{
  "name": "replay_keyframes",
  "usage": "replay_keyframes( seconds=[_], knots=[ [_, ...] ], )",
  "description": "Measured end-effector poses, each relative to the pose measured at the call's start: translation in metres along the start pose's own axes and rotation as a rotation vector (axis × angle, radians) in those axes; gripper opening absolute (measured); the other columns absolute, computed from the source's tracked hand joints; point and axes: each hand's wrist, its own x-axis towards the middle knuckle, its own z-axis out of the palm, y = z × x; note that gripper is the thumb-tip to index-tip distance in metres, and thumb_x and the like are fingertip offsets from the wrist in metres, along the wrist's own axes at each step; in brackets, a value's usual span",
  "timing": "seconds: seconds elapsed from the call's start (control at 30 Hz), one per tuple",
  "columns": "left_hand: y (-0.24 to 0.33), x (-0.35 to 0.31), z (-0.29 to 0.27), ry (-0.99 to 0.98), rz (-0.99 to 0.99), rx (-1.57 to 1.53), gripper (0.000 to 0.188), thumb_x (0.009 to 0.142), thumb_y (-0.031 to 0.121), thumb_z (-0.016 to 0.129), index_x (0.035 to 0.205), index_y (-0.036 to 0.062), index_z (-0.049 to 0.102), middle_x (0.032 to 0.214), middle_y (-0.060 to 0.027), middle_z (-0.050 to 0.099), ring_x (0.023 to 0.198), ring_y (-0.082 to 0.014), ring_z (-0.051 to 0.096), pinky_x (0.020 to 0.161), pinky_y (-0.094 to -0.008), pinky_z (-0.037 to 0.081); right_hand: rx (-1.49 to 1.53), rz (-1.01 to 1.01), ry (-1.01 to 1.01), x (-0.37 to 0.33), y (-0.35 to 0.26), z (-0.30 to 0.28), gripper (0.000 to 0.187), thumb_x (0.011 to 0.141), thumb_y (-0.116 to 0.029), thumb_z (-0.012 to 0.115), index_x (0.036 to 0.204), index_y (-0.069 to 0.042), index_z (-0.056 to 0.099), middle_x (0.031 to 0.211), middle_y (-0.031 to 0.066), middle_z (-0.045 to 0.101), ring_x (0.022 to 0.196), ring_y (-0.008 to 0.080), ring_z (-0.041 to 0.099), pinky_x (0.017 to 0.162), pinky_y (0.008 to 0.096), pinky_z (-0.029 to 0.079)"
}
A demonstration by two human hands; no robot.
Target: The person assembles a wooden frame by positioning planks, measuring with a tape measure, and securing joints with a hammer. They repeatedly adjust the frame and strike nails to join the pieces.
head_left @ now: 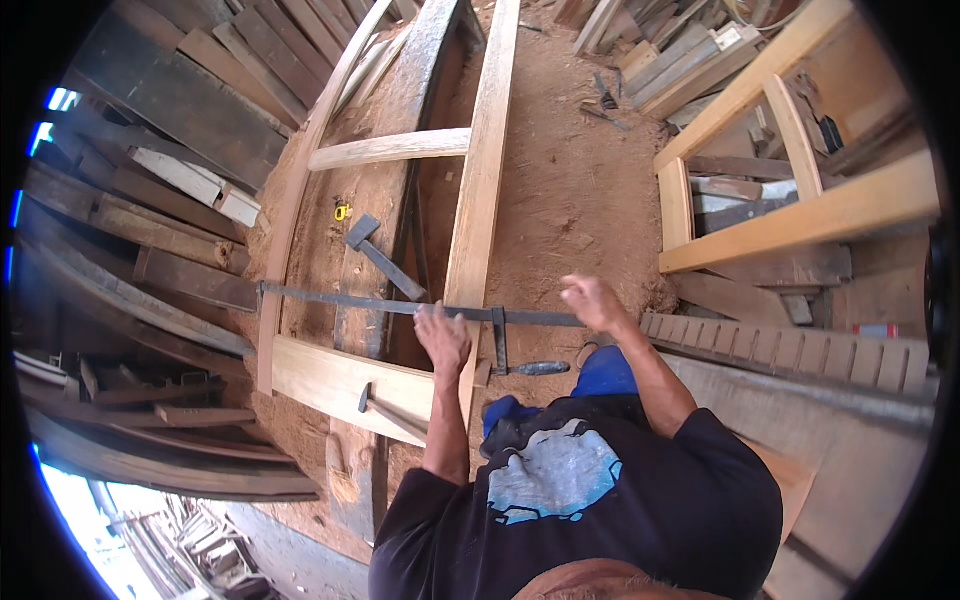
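Note:
A long dark metal bar clamp (345, 300) lies across a pale wooden frame (480, 200), from its left side piece to past its right one. My left hand (443, 338) is open, fingers spread over the clamp's bar beside the frame's right side piece; whether it presses on the bar I cannot tell. Near the bar's right end is my right hand (597, 304), its fingers loosely bent and apart, with nothing seen in them. Between the hands sit the clamp's sliding jaw (500, 340) and its screw handle (542, 368).
A heavy hammer (385, 255) and a yellow tape measure (342, 213) lie on the bench beam within the frame. A smaller hammer (385, 410) rests on the frame's wide rail (310, 368). Stacked boards (190, 250) line the left; another wooden frame (800, 225) stands right. Sawdust covers the floor.

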Motion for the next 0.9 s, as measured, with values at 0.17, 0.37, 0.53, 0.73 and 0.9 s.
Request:
replay_keyframes(
  seconds=[0.17,0.37,0.53,0.73,0.9],
  knots=[
    [0.051,0.046,0.058,-0.271,-0.171,0.080,0.081,0.090,0.050,0.058,0.148,-0.0007,0.033,0.150,-0.0383,0.026,0.142,-0.0529,0.019,0.116,-0.0613,0.014,-0.168,0.082,0.034,0.009,0.085,-0.066,0.042,0.090,-0.030,0.058,0.118,0.001,0.063,0.109,0.0269,0.066,0.106,0.0399,0.063,0.093,0.0458,0.049],
    [0.092,0.061,0.041,-0.370,-0.369,0.274,0.115,0.072,0.058,0.075,0.154,0.0020,0.016,0.151,-0.0406,0.018,0.142,-0.0556,0.016,0.117,-0.0597,0.011,-0.207,0.099,-0.124,0.021,0.106,-0.123,0.041,0.089,-0.028,0.057,0.119,0.000,0.063,0.111,0.0272,0.065,0.109,0.0412,0.061,0.095,0.0476,0.047],
    [0.081,0.080,0.051,-0.323,-0.391,0.271,0.113,0.071,0.051,0.076,0.154,0.0025,0.016,0.150,-0.0401,0.021,0.140,-0.0547,0.022,0.116,-0.0579,0.017,-0.201,0.091,-0.134,0.041,0.091,-0.135,0.043,0.089,-0.027,0.058,0.120,0.002,0.061,0.110,0.0260,0.066,0.107,0.0404,0.062,0.093,0.0466,0.048],
    [0.072,0.094,0.067,-0.095,-0.248,0.328,0.108,0.058,0.038,0.083,0.145,0.0044,0.028,0.130,-0.0234,0.041,0.115,-0.0411,0.046,0.100,-0.0527,0.038,-0.380,0.017,-0.198,0.064,0.124,-0.118,0.047,0.091,-0.034,0.055,0.122,-0.001,0.062,0.119,0.0253,0.063,0.112,0.0405,0.060,0.097,0.0476,0.047],
    [0.093,0.096,0.060,-0.098,-0.317,0.431,0.123,0.056,0.029,0.083,0.154,0.0054,0.013,0.118,-0.0194,0.046,0.106,-0.0378,0.050,0.094,-0.0500,0.042,-0.352,0.133,-0.192,0.052,0.128,-0.122,0.043,0.088,-0.032,0.059,0.118,-0.002,0.065,0.117,0.0245,0.064,0.112,0.0412,0.060,0.096,0.0479,0.048]
  ],
)
